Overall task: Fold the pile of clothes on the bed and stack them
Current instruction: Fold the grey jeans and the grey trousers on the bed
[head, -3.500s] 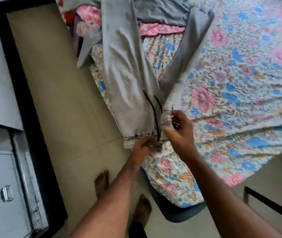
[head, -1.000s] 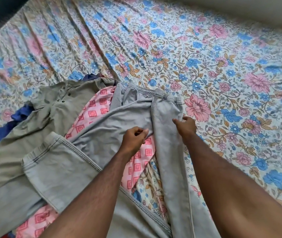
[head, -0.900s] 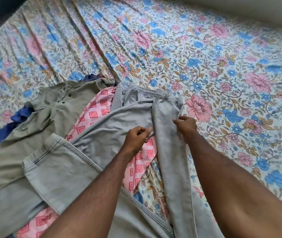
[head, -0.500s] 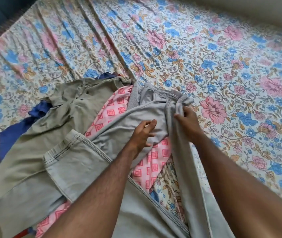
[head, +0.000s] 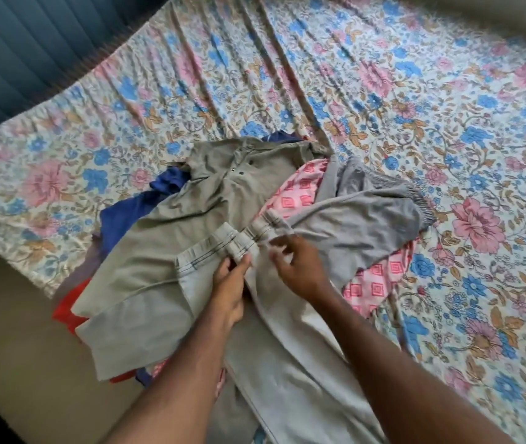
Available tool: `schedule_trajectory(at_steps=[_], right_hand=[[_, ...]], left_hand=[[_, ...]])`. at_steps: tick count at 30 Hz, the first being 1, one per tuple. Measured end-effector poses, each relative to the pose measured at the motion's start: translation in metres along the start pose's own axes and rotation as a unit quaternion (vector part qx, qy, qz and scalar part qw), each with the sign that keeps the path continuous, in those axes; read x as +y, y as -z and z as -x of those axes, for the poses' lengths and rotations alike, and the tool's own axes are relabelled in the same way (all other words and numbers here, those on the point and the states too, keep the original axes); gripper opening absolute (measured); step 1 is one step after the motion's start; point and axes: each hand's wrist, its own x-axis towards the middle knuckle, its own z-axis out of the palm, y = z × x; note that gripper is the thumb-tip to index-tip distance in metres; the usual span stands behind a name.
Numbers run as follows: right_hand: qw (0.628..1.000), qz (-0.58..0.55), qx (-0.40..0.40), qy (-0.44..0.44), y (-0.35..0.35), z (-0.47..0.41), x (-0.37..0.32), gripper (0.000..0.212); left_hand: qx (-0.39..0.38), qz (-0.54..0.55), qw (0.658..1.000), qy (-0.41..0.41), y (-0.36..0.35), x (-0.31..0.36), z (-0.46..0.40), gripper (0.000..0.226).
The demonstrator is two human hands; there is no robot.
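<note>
On the floral bed (head: 383, 100), the pile is mostly unfolded as far as I can see: an olive shirt (head: 216, 193), a pink patterned cloth (head: 300, 193), a blue garment (head: 133, 213) and something red (head: 69, 312) lie spread and overlapping near the bed's edge. No finished stack is in view, so I judge the task barely begun. I have the grey trousers (head: 367, 225) doubled over on top of the heap. My left hand (head: 229, 290) pinches the hem ends; my right hand (head: 300, 267) hovers just beside them, fingers loosely spread, gripping nothing that I can make out. No containers show.
</note>
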Motion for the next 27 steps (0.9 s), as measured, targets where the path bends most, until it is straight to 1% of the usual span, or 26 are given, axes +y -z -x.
schedule_trajectory(at_steps=[1, 2, 4, 6, 8, 11, 12, 14, 16, 18, 19, 21, 23, 25, 27], right_hand=[[0.999, 0.027, 0.029, -0.009, -0.001, -0.01, 0.004, 0.035], [0.997, 0.056, 0.036, -0.028, 0.0, -0.02, 0.003, 0.039], [0.994, 0.067, 0.009, -0.089, -0.001, -0.039, 0.002, 0.048], [0.992, 0.056, -0.017, -0.11, -0.001, -0.047, -0.003, 0.049], [0.997, 0.054, 0.0, -0.062, -0.003, -0.043, -0.01, 0.04], [0.997, -0.02, 0.056, 0.054, -0.009, -0.025, -0.027, 0.027], [0.994, -0.033, 0.057, 0.082, -0.013, -0.02, -0.035, 0.025], [0.994, -0.019, 0.038, 0.101, -0.027, -0.017, -0.047, 0.022], [0.996, 0.01, -0.001, 0.085, -0.047, -0.026, -0.053, 0.023], [0.996, 0.054, -0.05, 0.049, -0.066, -0.038, -0.054, 0.027], [0.994, 0.075, -0.068, 0.037, -0.073, -0.042, -0.052, 0.029], [0.992, 0.099, -0.076, 0.018, -0.082, -0.045, -0.05, 0.03], [0.994, 0.088, -0.057, 0.001, -0.083, -0.042, -0.047, 0.031], [0.995, 0.079, -0.049, -0.02, -0.078, -0.034, -0.042, 0.038], [0.991, 0.098, -0.082, -0.043, -0.068, -0.023, -0.03, 0.045]], left_hand=[[0.006, -0.017, 1.0, -0.009, 0.002, 0.0, -0.006, 0.025], [0.012, -0.036, 0.999, -0.022, 0.002, -0.001, -0.011, 0.022], [0.031, -0.062, 0.996, -0.058, 0.004, -0.001, -0.016, 0.013], [0.052, -0.082, 0.989, -0.115, 0.007, 0.004, -0.009, 0.013], [0.064, -0.117, 0.978, -0.161, 0.017, 0.01, 0.003, 0.018], [0.095, -0.162, 0.958, -0.218, 0.041, 0.017, 0.02, 0.017], [0.115, -0.175, 0.949, -0.236, 0.048, 0.02, 0.024, 0.016], [0.166, -0.214, 0.926, -0.265, 0.061, 0.031, 0.03, 0.012], [0.197, -0.255, 0.908, -0.27, 0.076, 0.038, 0.024, 0.008], [0.21, -0.291, 0.9, -0.249, 0.092, 0.039, 0.009, 0.008], [0.21, -0.306, 0.9, -0.229, 0.099, 0.038, 0.002, 0.01], [0.197, -0.316, 0.909, -0.186, 0.107, 0.036, -0.006, 0.016], [0.18, -0.304, 0.92, -0.17, 0.109, 0.034, -0.006, 0.024], [0.176, -0.283, 0.928, -0.164, 0.11, 0.031, 0.001, 0.033], [0.194, -0.267, 0.931, -0.154, 0.112, 0.023, 0.013, 0.036]])
